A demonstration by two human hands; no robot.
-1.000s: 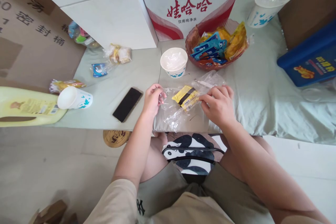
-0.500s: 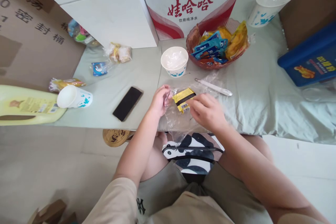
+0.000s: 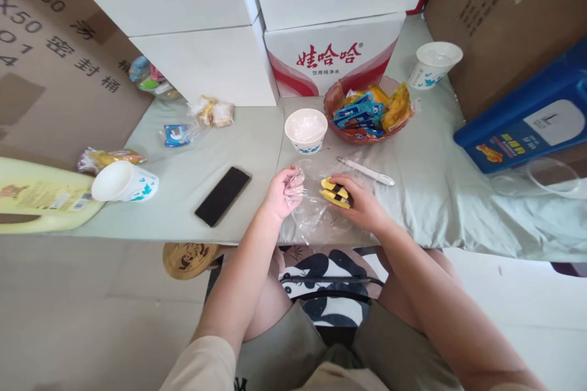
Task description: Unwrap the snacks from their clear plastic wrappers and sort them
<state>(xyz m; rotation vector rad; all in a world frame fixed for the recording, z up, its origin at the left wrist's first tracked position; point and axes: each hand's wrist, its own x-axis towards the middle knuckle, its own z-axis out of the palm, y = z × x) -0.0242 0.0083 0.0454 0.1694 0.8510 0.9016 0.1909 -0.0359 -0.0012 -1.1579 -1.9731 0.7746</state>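
Note:
My left hand (image 3: 285, 190) is closed on the edge of a crumpled clear plastic bag (image 3: 312, 220), which spreads over the cloth towards the table's front edge. In my right hand (image 3: 364, 203) is a small yellow packet (image 3: 335, 192) with a dark band, gripped between thumb and fingers just right of the bag. Beyond the hands lies a white pen-like tool (image 3: 367, 171) with a thin metal tip. Past my left hand stands a paper bowl (image 3: 306, 132) with clear plastic in it.
A pink glass bowl (image 3: 338, 128) holds several snack packets at the back. The phone (image 3: 223, 197) lies to the left, near a tipped paper cup (image 3: 126, 182) and a pale yellow jug (image 3: 41, 198). At right are a blue container (image 3: 527, 116) and another paper cup (image 3: 435, 66).
The yellow packet has moved slightly right and turned, and my right hand now wraps around it. My left hand stays on the plastic. The camera view has shifted.

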